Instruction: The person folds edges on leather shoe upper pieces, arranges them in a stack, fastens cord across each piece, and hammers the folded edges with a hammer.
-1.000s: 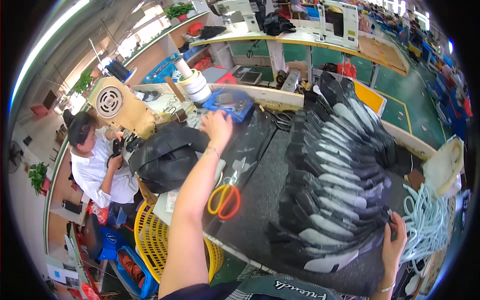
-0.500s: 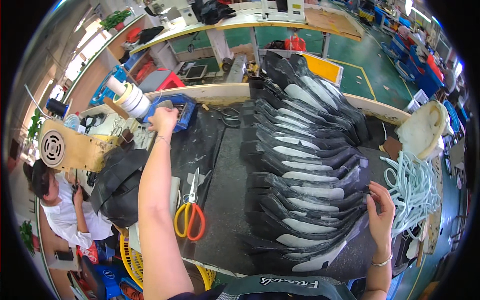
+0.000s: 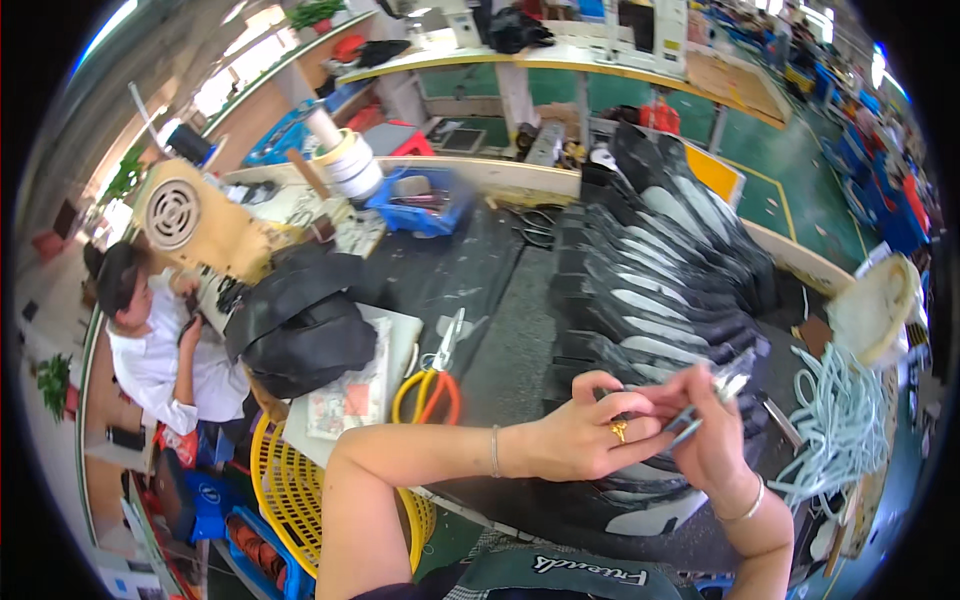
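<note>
Both hands meet over the front right of a row of overlapping black pieces [image 3: 660,340] with pale grey-white patches. My left hand [image 3: 590,437], a ring on one finger, has its fingers curled and pinched close to the right one. My right hand [image 3: 715,440] is closed with its fingertips pressed together. Between them show a thin bluish-grey piece [image 3: 686,432] and a shiny pale tip [image 3: 733,384], both blurred, so I cannot tell their kind. A narrow metallic strip [image 3: 782,422] lies just right of my right hand. Scissors [image 3: 440,365] with yellow and orange handles rest left of the row.
A blue basket [image 3: 425,215] holds small tools at the back, beside stacked tape rolls [image 3: 350,165]. Pale blue cord [image 3: 835,425] is heaped at right. Black material [image 3: 310,325] lies at left above a yellow basket [image 3: 290,490]. A person in white [image 3: 165,355] sits far left.
My left hand has come back from the blue basket to the right hand above the black pieces. My right hand has shifted left. The whole view has turned leftward.
</note>
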Motion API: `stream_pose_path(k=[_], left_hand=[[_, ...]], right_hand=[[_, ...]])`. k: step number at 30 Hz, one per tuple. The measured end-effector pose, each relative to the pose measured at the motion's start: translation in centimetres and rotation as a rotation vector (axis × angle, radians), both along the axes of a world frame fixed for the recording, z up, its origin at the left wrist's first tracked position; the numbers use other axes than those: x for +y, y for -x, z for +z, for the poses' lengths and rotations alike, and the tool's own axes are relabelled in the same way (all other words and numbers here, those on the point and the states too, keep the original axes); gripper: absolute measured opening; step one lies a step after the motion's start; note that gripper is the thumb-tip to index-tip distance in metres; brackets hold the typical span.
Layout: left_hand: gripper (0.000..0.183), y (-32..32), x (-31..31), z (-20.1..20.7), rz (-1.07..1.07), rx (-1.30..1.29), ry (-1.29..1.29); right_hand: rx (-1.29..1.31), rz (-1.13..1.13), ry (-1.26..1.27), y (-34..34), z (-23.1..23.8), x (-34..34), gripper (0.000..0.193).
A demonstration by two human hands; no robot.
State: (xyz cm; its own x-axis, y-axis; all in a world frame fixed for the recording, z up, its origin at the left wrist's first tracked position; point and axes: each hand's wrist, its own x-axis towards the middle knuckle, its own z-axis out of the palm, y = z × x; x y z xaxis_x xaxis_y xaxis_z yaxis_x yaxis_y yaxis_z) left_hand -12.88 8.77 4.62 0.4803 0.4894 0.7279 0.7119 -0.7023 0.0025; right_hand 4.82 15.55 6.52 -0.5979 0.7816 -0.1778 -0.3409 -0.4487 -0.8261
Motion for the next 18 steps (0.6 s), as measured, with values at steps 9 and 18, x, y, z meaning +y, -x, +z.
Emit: stream_pose_path(k=[9,18], left_hand=[[0.029,13.8,7.8,-2.4,0.695,-0.005,0.288],[0.03,11.8,9.1,-5.1,0.353,-0.484,0.491]], right_hand=[[-0.142,-0.159,0.108,-5.3,-1.9,2.2,0.012],[-0.433,-0.168,-0.1,-4.5,-2.8,2.3,0.006]])
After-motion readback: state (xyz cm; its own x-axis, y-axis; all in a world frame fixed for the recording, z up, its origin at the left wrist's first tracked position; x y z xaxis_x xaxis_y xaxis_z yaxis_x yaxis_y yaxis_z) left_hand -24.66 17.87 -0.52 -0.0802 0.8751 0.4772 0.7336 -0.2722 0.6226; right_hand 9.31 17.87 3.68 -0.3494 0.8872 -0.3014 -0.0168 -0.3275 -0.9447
